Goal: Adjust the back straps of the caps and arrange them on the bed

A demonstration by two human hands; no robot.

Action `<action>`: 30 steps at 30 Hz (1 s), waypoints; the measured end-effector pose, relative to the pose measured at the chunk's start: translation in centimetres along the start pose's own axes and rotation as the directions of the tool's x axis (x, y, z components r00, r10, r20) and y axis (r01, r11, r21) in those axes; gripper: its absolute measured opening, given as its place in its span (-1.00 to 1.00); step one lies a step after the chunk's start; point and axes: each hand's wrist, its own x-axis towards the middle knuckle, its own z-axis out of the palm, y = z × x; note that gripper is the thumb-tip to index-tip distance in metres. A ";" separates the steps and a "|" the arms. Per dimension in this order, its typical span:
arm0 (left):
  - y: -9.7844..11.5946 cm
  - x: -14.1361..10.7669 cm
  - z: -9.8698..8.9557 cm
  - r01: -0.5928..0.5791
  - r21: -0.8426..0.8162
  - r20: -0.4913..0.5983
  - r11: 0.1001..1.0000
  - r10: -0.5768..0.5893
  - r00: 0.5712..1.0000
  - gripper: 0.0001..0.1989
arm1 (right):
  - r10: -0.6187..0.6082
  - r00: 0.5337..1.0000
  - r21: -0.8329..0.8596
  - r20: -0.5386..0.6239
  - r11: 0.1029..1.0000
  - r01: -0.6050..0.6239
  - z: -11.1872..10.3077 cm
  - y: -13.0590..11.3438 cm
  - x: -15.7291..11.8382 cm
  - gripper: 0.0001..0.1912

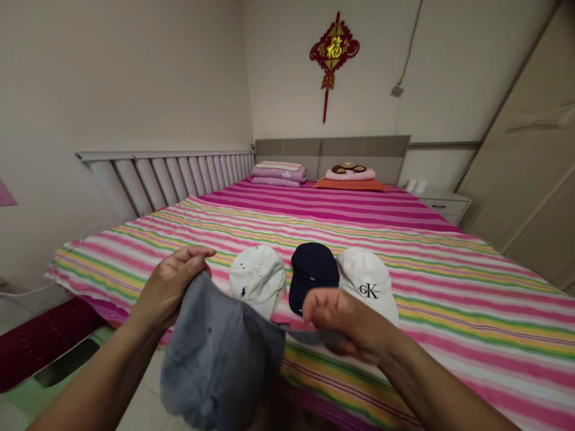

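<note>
Left hand (168, 288), right hand (344, 320) grasping limp grey cotton cap (218, 359) — navy cap (312, 275), two white caps (368, 284) beyond on striped bedsheet (471, 317).

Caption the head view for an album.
Left hand and right hand hold a grey cap above a striped bedspread, near a white cap, a navy cap and a white CK cap.

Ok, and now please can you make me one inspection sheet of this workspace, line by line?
Surface: bed with pink striped sheet.
Job's things: grey cap held up; on the bed, white cap with navy logo, navy cap, white CK cap.
Clutter: folded lilac bedding, pillow at the far end.
Grippers: left hand and right hand both hold the grey cap.
Cables: white cable at left; cable on the wall.
Surroundings: red knot hanging, bedside cabinet, wardrobe.
</note>
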 end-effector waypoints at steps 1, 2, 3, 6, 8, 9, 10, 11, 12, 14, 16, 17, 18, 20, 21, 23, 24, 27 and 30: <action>0.4 1.7 0.0 -0.024 0.044 0.001 0.999 0.024 1.000 -0.59 | -0.024 0.999 0.019 -0.036 1.000 0.024 -0.3 -1.1 1.3 -0.70; 0.6 3.7 0.1 -0.043 0.088 0.011 0.995 0.042 0.999 -0.58 | -0.054 0.992 0.050 -0.115 0.997 0.060 -0.7 -2.2 2.8 -0.73; 0.7 5.9 0.3 -0.053 0.133 0.019 0.990 0.051 0.999 -0.57 | -0.063 0.969 0.079 -0.239 0.993 0.084 -1.3 -3.3 4.5 -0.76; -0.3 12.4 1.3 -0.049 0.199 0.089 0.979 0.032 0.995 -0.50 | -0.119 0.900 0.090 -0.420 0.981 0.172 -3.7 -5.3 9.8 -0.75; -1.8 15.4 1.9 -0.012 0.232 0.122 0.973 -0.017 0.992 -0.44 | -0.138 0.841 0.072 -0.523 0.976 0.206 -5.4 -5.0 12.4 -0.77; -2.7 16.1 2.1 0.006 0.250 0.124 0.968 -0.038 0.992 -0.40 | -0.140 0.818 0.059 -0.558 0.976 0.208 -6.2 -4.3 13.1 -0.80; -3.5 16.3 2.1 0.024 0.270 0.125 0.963 -0.059 0.990 -0.37 | -0.130 0.799 0.044 -0.587 0.980 0.192 -6.8 -3.2 13.5 -0.85; -4.4 16.0 2.0 0.042 0.289 0.134 0.956 -0.084 0.987 -0.35 | -0.116 0.789 0.030 -0.603 0.985 0.168 -7.2 -1.7 13.4 -0.89; -5.1 15.4 1.8 0.054 0.308 0.156 0.950 -0.106 0.982 -0.35 | -0.094 0.788 0.019 -0.609 0.991 0.133 -7.5 -0.1 13.0 -0.91; -6.4 13.6 0.9 0.073 0.344 0.231 0.936 -0.159 0.960 -0.36 | -0.035 0.811 0.010 -0.584 0.999 0.051 -7.3 3.3 11.8 -0.90; -7.3 12.0 -0.1 0.100 0.399 0.268 0.911 -0.220 0.938 -0.37 | 0.051 0.853 0.019 -0.520 0.999 -0.048 -6.6 6.2 10.7 -0.85; -7.8 11.4 -0.7 0.127 0.430 0.238 0.894 -0.247 0.939 -0.39 | 0.090 0.868 0.027 -0.489 0.996 -0.088 -6.2 7.3 10.4 -0.81; -8.2 11.1 -1.1 0.156 0.457 0.205 0.876 -0.274 0.940 -0.42 | 0.116 0.877 0.036 -0.466 0.993 -0.112 -5.7 8.1 10.4 -0.79; -9.0 10.8 -1.8 0.210 0.493 0.146 0.844 -0.318 0.937 -0.49 | 0.130 0.884 0.051 -0.449 0.991 -0.120 -4.8 8.9 10.9 -0.77; -9.5 10.9 -2.0 0.227 0.503 0.134 0.834 -0.335 0.933 -0.52 | 0.126 0.884 0.055 -0.450 0.992 -0.114 -4.5 9.0 11.5 -0.77; -10.2 11.3 -2.2 0.244 0.514 0.115 0.822 -0.349 0.930 -0.58 | 0.119 0.883 0.053 -0.453 0.993 -0.106 -4.0 8.6 12.8 -0.79; -10.5 11.5 -2.2 0.246 0.518 0.100 0.819 -0.343 0.934 -0.62 | 0.117 0.883 0.049 -0.455 0.993 -0.106 -3.8 8.3 13.4 -0.80; -10.8 12.6 -2.2 0.230 0.525 0.050 0.820 -0.300 0.953 -0.70 | 0.104 0.875 0.037 -0.473 0.995 -0.098 -3.7 7.3 15.0 -0.83; -10.3 14.3 -1.9 0.209 0.530 0.000 0.822 -0.246 0.969 -0.76 | 0.068 0.851 0.043 -0.520 0.998 -0.053 -4.2 6.4 16.1 -0.83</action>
